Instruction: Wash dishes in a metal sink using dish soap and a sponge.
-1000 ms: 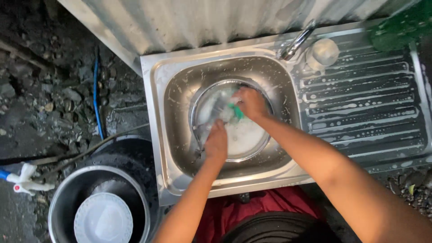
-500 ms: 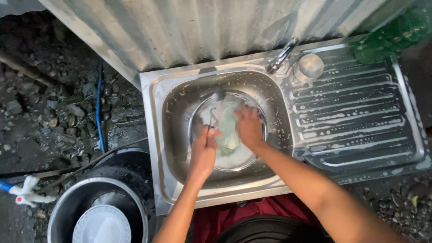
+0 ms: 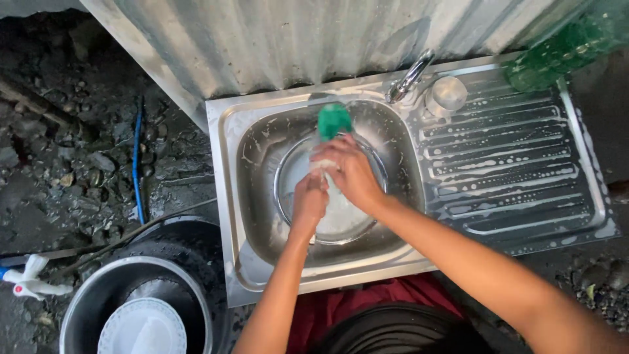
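Both hands over the sink (image 3: 229, 196), above a soapy metal bowl (image 3: 288, 170) so suds drip back in. Left hand (image 3: 308, 203) closed round the lower end of a pale, foam-covered utensil (image 3: 325, 172), steadying it upright; what it is can't be told. Right hand (image 3: 350, 172) wrapped over its upper part, fingers curled, with a green sponge (image 3: 334, 120) sticking out above, pressed on for scrubbing. Tap (image 3: 407, 80) just behind.

White plate (image 3: 139, 328) inside pot (image 3: 85, 308); blue hose (image 3: 136, 157).
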